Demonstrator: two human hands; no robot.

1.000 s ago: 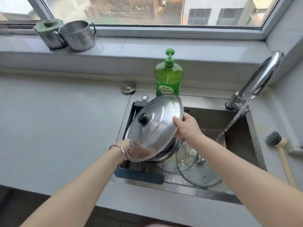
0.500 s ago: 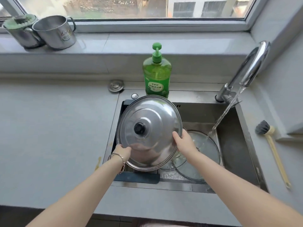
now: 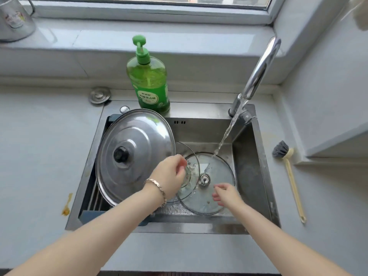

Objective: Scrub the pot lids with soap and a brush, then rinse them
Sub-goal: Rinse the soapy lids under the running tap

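A large steel lid (image 3: 139,148) with a black knob lies on the drain rack (image 3: 93,198) at the left of the sink (image 3: 249,176). Two glass lids sit in the basin. My left hand (image 3: 169,176) curls its fingers round the middle of the smaller glass lid (image 3: 194,156), which is tilted. The larger glass lid (image 3: 219,168) lies flat under the running water, and my right hand (image 3: 225,194) rests relaxed fingers on its near edge. The green soap bottle (image 3: 149,84) stands behind the sink. On the counter to the right lies the brush (image 3: 288,172).
The faucet (image 3: 258,70) arches over the basin's right side with water streaming. A metal cup (image 3: 14,18) stands on the windowsill at far left. On the left counter are a sink plug (image 3: 99,95) and a yellow-brown stain (image 3: 66,208).
Both hands set the steel lid down on the rack and let go. They moved right into the basin, the left onto the smaller glass lid, the right onto the larger.
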